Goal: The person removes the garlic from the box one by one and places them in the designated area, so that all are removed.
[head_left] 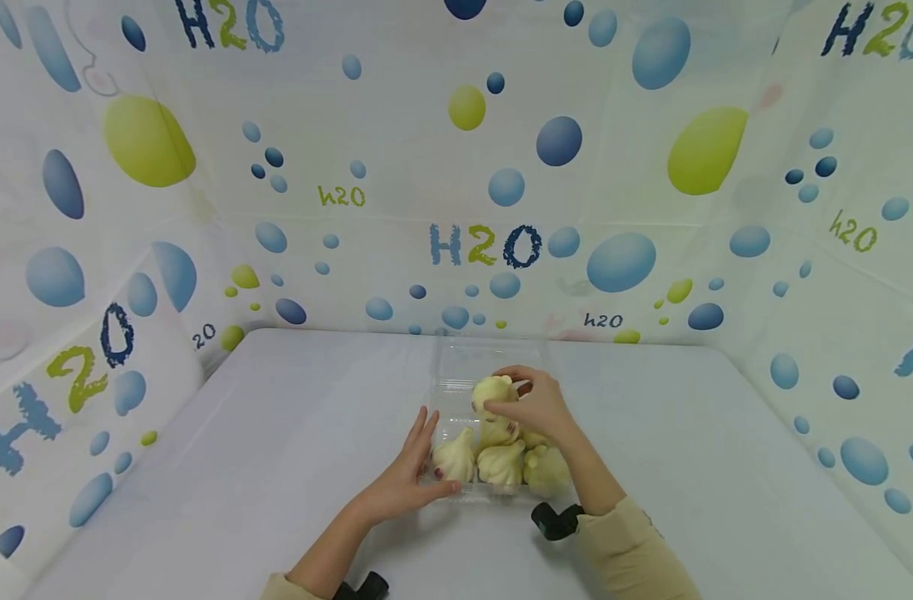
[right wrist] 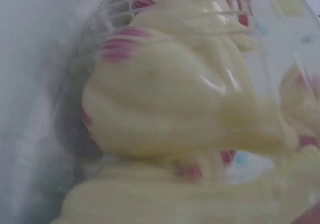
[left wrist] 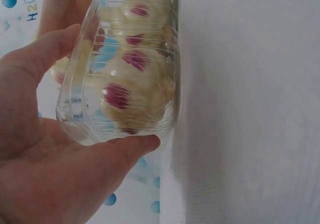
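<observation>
A clear plastic clamshell container (head_left: 456,371) stands open on the white table (head_left: 276,433) and holds several pale garlic bulbs (head_left: 501,462) with purple streaks. My left hand (head_left: 436,454) holds the container's near left side. In the left wrist view its thumb and fingers (left wrist: 135,146) wrap the container wall (left wrist: 80,119), with bulbs (left wrist: 130,94) showing through the plastic. My right hand (head_left: 511,392) grips one garlic bulb (head_left: 490,390) on top of the pile. The right wrist view is filled by a blurred bulb (right wrist: 165,99) close up.
Bubble-patterned sheets (head_left: 486,250) wall the table in at the back and on both sides. Black wrist cameras (head_left: 554,521) sit on both sleeves near the front edge. Bare tabletop lies to the left and right of the container.
</observation>
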{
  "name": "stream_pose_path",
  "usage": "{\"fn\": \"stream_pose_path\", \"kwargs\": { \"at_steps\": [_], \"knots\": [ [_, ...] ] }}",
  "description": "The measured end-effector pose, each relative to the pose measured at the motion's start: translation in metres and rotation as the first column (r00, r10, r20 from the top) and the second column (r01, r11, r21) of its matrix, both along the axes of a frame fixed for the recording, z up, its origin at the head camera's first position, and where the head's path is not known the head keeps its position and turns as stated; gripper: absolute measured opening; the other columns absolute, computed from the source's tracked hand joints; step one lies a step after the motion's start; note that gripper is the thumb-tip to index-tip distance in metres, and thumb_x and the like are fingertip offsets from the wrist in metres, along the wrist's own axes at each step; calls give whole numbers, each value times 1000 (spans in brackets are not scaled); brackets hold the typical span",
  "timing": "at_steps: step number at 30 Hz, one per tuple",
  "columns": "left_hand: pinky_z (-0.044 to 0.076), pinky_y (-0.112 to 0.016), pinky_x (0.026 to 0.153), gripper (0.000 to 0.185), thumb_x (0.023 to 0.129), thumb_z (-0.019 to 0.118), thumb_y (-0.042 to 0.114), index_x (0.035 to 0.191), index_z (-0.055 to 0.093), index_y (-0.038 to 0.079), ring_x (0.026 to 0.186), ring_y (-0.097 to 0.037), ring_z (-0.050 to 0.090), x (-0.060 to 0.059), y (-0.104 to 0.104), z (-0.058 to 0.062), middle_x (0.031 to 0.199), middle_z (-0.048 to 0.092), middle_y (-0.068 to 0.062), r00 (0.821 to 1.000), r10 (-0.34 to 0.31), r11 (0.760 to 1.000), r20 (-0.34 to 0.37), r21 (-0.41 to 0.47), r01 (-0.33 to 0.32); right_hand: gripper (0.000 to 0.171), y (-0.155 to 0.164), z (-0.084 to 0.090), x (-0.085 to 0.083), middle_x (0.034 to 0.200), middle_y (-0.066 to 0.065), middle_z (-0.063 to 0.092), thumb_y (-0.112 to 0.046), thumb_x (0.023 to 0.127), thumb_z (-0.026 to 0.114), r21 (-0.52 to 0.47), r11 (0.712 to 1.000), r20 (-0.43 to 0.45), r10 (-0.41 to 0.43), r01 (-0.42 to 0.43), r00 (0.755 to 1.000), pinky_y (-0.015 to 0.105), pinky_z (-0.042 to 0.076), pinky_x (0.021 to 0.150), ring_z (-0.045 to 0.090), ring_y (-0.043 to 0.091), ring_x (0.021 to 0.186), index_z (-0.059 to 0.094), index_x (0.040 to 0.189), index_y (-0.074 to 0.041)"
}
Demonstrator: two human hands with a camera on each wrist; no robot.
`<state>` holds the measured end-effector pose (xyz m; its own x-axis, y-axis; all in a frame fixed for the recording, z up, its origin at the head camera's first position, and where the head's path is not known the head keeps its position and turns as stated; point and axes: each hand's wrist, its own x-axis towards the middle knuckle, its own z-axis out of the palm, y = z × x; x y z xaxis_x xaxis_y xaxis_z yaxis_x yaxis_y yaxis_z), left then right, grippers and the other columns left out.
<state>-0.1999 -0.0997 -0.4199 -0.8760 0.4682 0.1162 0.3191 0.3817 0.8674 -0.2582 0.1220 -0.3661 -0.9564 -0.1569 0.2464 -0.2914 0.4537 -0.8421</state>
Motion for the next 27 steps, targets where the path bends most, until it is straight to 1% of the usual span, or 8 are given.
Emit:
{"fn": "stream_pose_path", "kwargs": {
  "at_steps": [7, 11, 14, 23, 26, 27],
  "knots": [
    [28, -50, 91, 92, 73, 66, 33, 137, 0, 24, 126, -32, 0, 0, 0, -1, 140, -15, -4, 1000, 1, 1000, -2, 10, -1, 40, 17, 4, 5, 94, 1, 55, -37, 62, 74, 27, 1000, -20, -11, 12, 1000, 29, 44, 52, 50, 19, 72, 62, 97, -21],
    [29, -49, 91, 93, 72, 66, 35, 137, 0, 24, 126, -32, 0, 0, 1, -1, 140, -15, -5, 1000, 5, 1000, -9, -2, -5, 41, 28, 4, 7, 95, 3, 53, -38, 62, 73, 37, 999, -20, -35, 36, 999, 29, 44, 52, 49, 21, 73, 61, 97, -21],
    [29, -49, 91, 93, 72, 66, 35, 137, 1, 23, 126, -32, 1, 0, 1, -1, 140, -15, -4, 1000, 5, 1000, -6, -1, -5, 41, 37, 4, 10, 96, 5, 52, -36, 63, 73, 43, 998, -20, -51, 52, 998, 29, 43, 51, 49, 21, 73, 61, 99, -19],
    [30, -49, 91, 91, 74, 66, 30, 137, 1, 23, 126, -33, 2, -1, 1, -2, 140, -16, -4, 1000, 3, 1000, -2, 1, -3, 43, 60, 2, 15, 96, 8, 53, -35, 65, 72, 51, 995, -31, -87, 89, 996, 29, 44, 49, 50, 23, 73, 60, 101, -16],
    [30, -49, 91, 91, 74, 66, 30, 137, 1, 23, 126, -32, 3, -1, 0, -1, 140, -16, -2, 1000, 4, 1000, 1, -2, -4, 44, 67, 0, 15, 96, 9, 53, -36, 65, 71, 59, 993, -35, -101, 103, 994, 29, 44, 50, 49, 23, 75, 60, 102, -15],
    [29, -50, 91, 90, 74, 65, 29, 137, 1, 22, 126, -33, 2, 2, 1, 3, 140, -16, -4, 1000, 3, 1000, 4, 1, -3, 44, 69, 0, 15, 96, 9, 53, -36, 65, 71, 61, 992, -38, -108, 110, 993, 29, 44, 49, 49, 23, 75, 60, 102, -15]
  ]
}}
